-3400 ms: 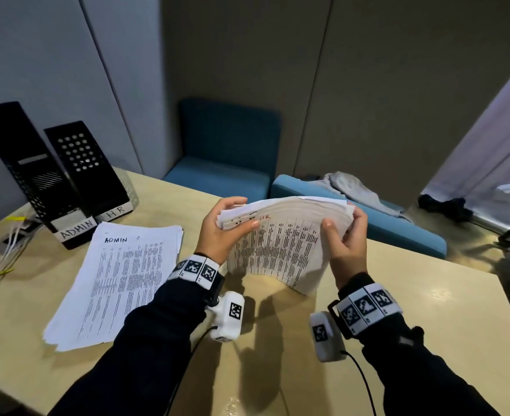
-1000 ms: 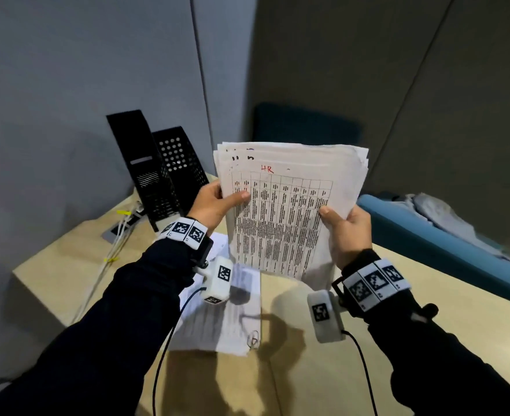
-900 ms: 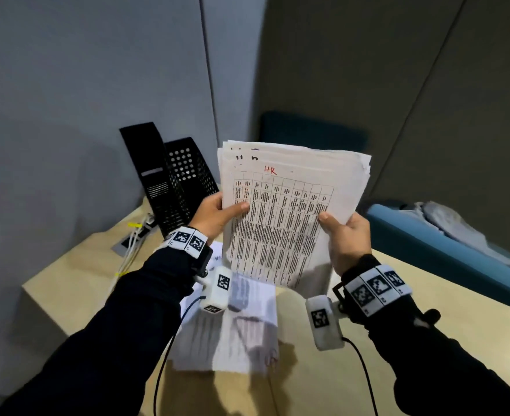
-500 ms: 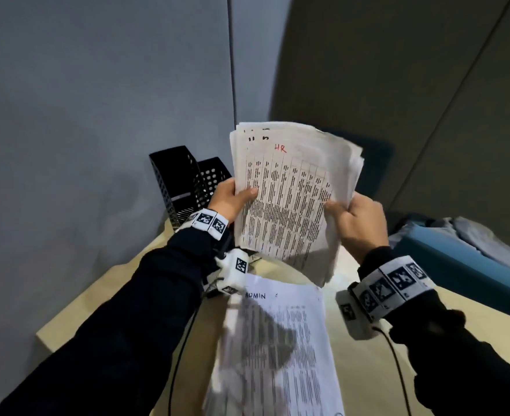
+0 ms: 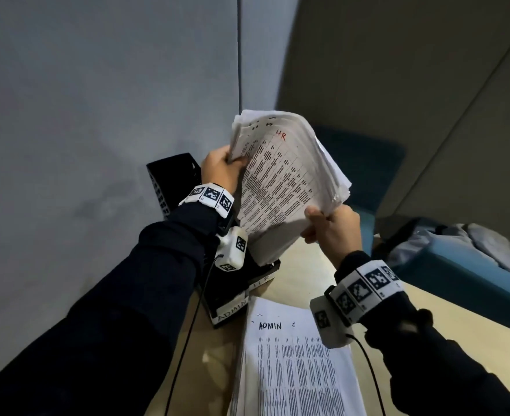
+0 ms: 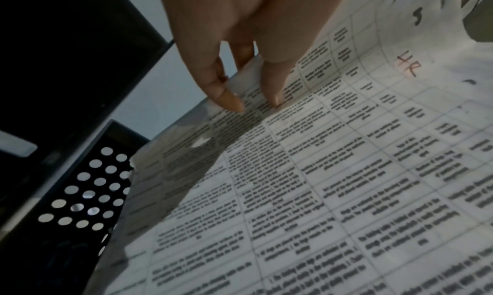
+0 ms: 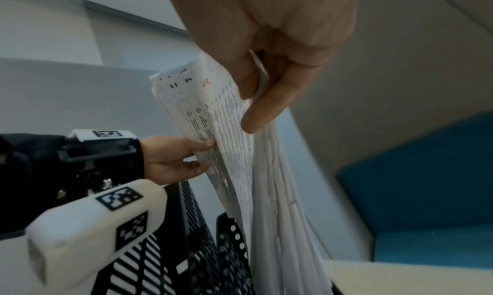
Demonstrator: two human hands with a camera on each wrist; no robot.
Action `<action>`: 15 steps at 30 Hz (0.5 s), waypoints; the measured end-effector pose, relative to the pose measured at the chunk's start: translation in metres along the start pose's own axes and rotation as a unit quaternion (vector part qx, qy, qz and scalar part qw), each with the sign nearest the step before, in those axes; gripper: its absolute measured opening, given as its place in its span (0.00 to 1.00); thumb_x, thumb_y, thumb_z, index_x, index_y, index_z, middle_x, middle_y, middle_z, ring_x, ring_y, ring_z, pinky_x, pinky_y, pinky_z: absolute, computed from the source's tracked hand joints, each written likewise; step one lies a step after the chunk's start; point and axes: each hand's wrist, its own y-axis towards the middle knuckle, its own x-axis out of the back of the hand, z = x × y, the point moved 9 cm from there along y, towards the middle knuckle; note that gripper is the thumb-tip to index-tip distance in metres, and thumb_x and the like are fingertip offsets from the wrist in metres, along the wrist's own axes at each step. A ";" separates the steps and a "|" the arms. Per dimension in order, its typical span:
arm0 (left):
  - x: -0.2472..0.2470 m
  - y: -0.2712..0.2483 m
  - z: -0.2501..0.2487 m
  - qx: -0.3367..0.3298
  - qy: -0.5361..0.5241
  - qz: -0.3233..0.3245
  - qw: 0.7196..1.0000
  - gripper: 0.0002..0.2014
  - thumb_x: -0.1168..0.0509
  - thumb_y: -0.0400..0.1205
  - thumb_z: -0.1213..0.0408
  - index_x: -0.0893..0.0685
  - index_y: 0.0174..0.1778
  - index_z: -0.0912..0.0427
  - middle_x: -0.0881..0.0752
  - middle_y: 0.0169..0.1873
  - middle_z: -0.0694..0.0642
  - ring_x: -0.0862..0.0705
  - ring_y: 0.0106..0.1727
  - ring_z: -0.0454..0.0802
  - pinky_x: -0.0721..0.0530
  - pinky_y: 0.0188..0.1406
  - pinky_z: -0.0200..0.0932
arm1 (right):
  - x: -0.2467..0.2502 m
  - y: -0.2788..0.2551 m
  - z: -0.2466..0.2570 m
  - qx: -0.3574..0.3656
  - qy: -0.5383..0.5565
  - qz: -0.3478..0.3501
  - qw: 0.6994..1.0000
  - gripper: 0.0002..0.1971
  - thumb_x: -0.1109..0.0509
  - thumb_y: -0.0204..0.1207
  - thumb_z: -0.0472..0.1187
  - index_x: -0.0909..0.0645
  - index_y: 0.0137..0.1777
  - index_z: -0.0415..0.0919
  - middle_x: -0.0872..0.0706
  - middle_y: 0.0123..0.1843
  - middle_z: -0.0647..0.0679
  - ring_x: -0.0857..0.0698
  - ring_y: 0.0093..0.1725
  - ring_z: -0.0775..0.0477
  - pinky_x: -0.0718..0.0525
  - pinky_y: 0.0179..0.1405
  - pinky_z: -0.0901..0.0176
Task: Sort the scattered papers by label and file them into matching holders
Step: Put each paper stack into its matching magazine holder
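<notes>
Nearest the camera, a flat white paper stack headed ADMIN [image 5: 296,370] lies on the pale wooden desk [image 5: 446,340], cut off by the frame's lower edge. Above it the right hand [image 5: 333,228] pinches the lower corner and the left hand [image 5: 220,169] grips the upper edge of a thick white sheaf marked HR [image 5: 280,187], held upright. Its bottom now dips into the black perforated metal holder labelled HR [image 5: 261,277], mostly hidden, having hung clear of the holders half a second ago.

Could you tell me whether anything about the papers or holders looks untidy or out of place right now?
The HR stack is ragged: its sheets fan apart and bend between the left hand and right hand over the HR holder. The ADMIN stack lies unfiled on the table.
</notes>
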 end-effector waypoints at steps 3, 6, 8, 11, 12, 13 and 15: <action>-0.003 0.004 0.007 -0.005 0.023 -0.012 1.000 0.13 0.30 0.78 0.69 0.12 0.58 0.64 0.10 0.53 0.60 0.13 0.55 0.55 0.25 0.47 0.33 | -0.020 0.002 -0.017 -0.034 0.035 0.011 0.999 0.16 0.35 0.80 0.37 0.16 0.36 0.26 0.14 0.24 0.42 0.16 0.21 0.49 0.14 0.32 0.56; -0.014 0.006 0.014 0.006 0.061 0.005 0.998 0.11 0.32 0.78 0.69 0.12 0.55 0.62 0.10 0.52 0.60 0.13 0.54 0.57 0.24 0.47 0.36 | -0.034 0.002 -0.035 -0.070 0.074 0.021 0.995 0.11 0.36 0.81 0.36 0.18 0.38 0.33 0.15 0.24 0.44 0.16 0.22 0.47 0.13 0.32 0.55; -0.023 0.008 0.027 0.046 0.088 0.021 0.995 0.10 0.33 0.79 0.68 0.13 0.55 0.61 0.11 0.52 0.61 0.15 0.50 0.56 0.25 0.45 0.38 | -0.038 0.003 -0.045 -0.083 0.078 0.025 0.993 0.12 0.36 0.81 0.36 0.19 0.36 0.39 0.15 0.25 0.42 0.15 0.26 0.40 0.12 0.37 0.46; -0.035 0.005 0.046 0.098 0.106 0.047 0.988 0.12 0.36 0.81 0.66 0.16 0.59 0.63 0.13 0.55 0.62 0.16 0.53 0.57 0.25 0.45 0.39 | -0.043 0.003 -0.056 -0.099 0.074 0.037 0.992 0.12 0.36 0.81 0.34 0.20 0.34 0.41 0.15 0.25 0.41 0.16 0.26 0.38 0.11 0.40 0.39; -0.039 0.004 0.049 0.107 0.116 0.055 0.986 0.13 0.36 0.82 0.64 0.19 0.61 0.64 0.14 0.57 0.63 0.16 0.58 0.59 0.24 0.50 0.43 | -0.046 0.003 -0.059 -0.106 0.076 0.041 0.991 0.12 0.36 0.81 0.34 0.20 0.35 0.41 0.16 0.25 0.40 0.16 0.26 0.38 0.11 0.40 0.38; -0.042 0.002 0.053 0.121 0.126 0.061 0.983 0.15 0.37 0.83 0.63 0.22 0.63 0.66 0.15 0.59 0.64 0.18 0.61 0.61 0.23 0.54 0.45 | -0.048 0.002 -0.061 -0.111 0.077 0.045 0.990 0.12 0.36 0.81 0.34 0.20 0.35 0.41 0.16 0.25 0.40 0.16 0.27 0.38 0.11 0.41 0.37; -0.048 0.000 0.062 0.157 0.132 0.072 0.976 0.20 0.37 0.83 0.60 0.30 0.67 0.67 0.19 0.63 0.66 0.20 0.65 0.64 0.24 0.59 0.50 | -0.053 0.002 -0.064 -0.120 0.072 0.058 0.988 0.11 0.37 0.81 0.34 0.20 0.37 0.38 0.15 0.26 0.40 0.16 0.26 0.39 0.11 0.41 0.39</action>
